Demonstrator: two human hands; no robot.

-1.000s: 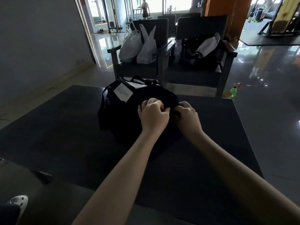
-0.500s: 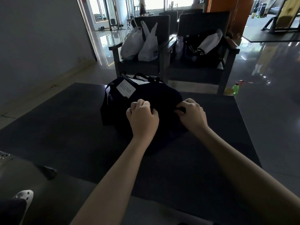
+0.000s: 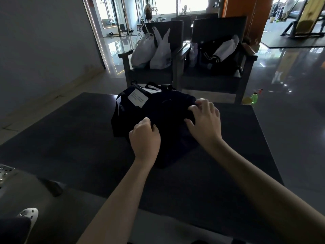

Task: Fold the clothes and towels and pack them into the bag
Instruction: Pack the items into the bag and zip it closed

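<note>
A black duffel bag [image 3: 158, 110] with a white label [image 3: 137, 99] lies on the dark table [image 3: 70, 147], its handles at the far side. My left hand [image 3: 145, 138] is a fist on the bag's near top, its fingers curled down into the dark fabric; what they pinch is hidden. At the bag's right end my right hand [image 3: 205, 124] clasps the fabric between bent fingers and thumb. No loose clothes or towels show on the table.
Two dark armchairs stand beyond the table: the left chair [image 3: 153, 74] holds white plastic bags [image 3: 153, 50], the right chair [image 3: 216, 80] a dark bag. A green bottle [image 3: 253, 98] is on the floor at the right. A person stands far off.
My left hand has slid left and toward me along the bag's top, away from my right hand. My right hand stays at the bag's right end, its fingers now spread wider.
</note>
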